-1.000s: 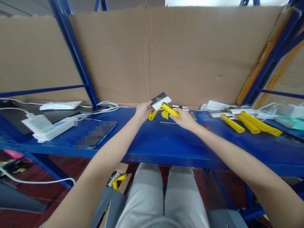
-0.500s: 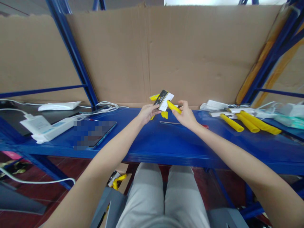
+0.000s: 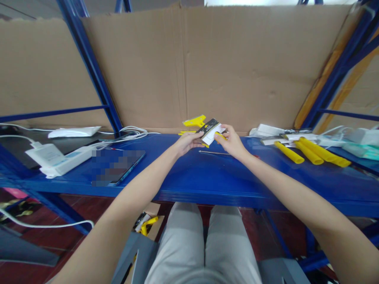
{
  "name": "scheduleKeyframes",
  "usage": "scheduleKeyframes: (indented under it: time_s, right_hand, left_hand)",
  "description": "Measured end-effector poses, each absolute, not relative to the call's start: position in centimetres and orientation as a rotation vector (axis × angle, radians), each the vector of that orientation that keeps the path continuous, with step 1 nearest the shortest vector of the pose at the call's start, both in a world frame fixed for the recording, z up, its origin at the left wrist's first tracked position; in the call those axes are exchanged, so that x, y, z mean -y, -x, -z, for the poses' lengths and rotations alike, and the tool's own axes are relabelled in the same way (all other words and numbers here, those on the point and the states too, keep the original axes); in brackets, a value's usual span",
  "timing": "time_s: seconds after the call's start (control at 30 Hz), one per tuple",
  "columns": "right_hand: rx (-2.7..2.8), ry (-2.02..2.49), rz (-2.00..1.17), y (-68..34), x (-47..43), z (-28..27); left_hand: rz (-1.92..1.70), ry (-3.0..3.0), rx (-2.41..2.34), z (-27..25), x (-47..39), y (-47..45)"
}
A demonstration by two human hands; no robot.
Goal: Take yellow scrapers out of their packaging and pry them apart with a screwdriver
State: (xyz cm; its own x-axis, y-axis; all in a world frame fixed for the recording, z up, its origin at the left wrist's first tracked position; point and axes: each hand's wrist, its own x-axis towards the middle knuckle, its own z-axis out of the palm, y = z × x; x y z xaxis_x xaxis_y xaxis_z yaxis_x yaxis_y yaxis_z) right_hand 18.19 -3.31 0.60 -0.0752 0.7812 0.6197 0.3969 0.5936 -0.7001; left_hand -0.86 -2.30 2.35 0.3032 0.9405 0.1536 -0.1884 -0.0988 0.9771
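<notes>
Card [image 3: 211,130], flat, black and white, tilts up between our two hands. Our left hand [image 3: 189,142] pinches its left side, thumb and fingers nearly closed. Our right hand [image 3: 233,142] curls its fingers around a yellow handle [image 3: 222,135], mostly hidden, right by the card's other side. Just behind we see a yellow T-shaped piece [image 3: 196,121]. A thin metal rod [image 3: 213,152] lies near us on the shiny blue table [image 3: 189,173].

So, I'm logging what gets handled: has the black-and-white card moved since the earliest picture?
Yes: the black-and-white card has shifted right, farther from the vertical crease in the cardboard panel.
</notes>
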Motion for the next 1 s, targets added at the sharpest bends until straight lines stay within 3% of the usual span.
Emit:
scheduleKeyframes:
  time_s: [0.33, 1.0]
  right_hand:
    - [1.601, 0.930, -0.789, -17.6, 4.2, -1.1]
    - [1.500, 0.954, -0.990, -17.5, 4.6, -1.9]
  left_hand:
    - [-1.123, -1.256, -0.730, -2.4, 1.8, 1.3]
    - [-1.303, -1.160, -0.874, -2.5, 1.9, 0.4]
